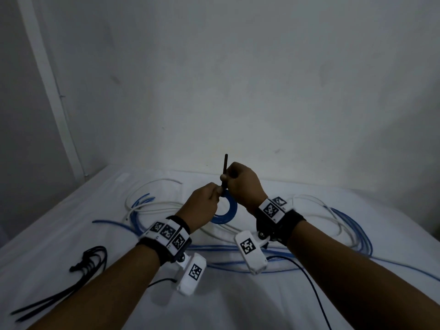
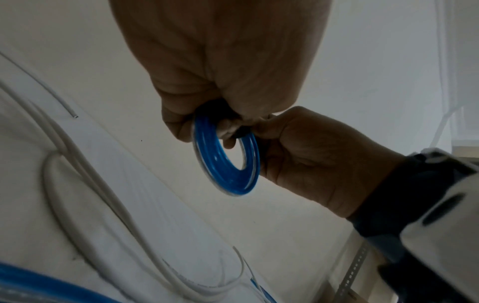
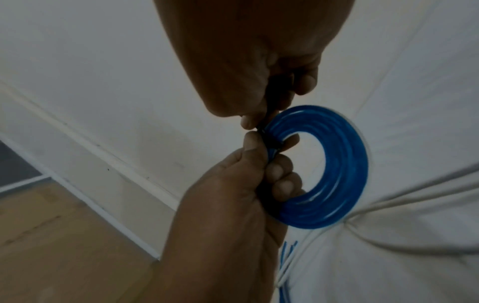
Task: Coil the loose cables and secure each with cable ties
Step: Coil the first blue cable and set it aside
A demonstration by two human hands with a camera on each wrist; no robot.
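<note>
Right hand (image 1: pixel 242 184) clamped on a black cable tie (image 1: pixel 224 172), fingers curled round the strap, its free end sticking straight up above the knuckles. Left hand (image 1: pixel 202 206) just beside it, nearly touching, thumb and fingertips pinched on the upper edge of a blue coil (image 1: pixel 228 211) right where the tie wraps it. Seen from the right wrist: blue coil (image 3: pixel 334 170) a tight flat ring of several turns, open in the middle, hanging below both hands with the left hand's fingers (image 3: pixel 281 170) hooked through the hole and the dark tie (image 3: pixel 269 131) crossing the ring's left side. Seen from the left wrist: same ring (image 2: pixel 225 164) edge-on, held up off the bed, right hand (image 2: pixel 311 160) close against it.

Below and around, spread on a white sheet (image 1: pixel 71 234): loose white cables (image 1: pixel 152 208) looping on the far left, loose blue cables (image 1: pixel 352 227) sweeping round the right side and running across the near middle under the wrists. Near left, well apart from the hands, a bundle of spare black ties (image 1: pixel 81 270), heads gathered, tails trailing toward the near edge. Thin black wires (image 1: pixel 307 277) trailing from the wrist cameras toward the near side. Behind everything, a plain pale wall (image 1: pixel 238 79), with a white vertical strip (image 1: pixel 47 79) at far left.
</note>
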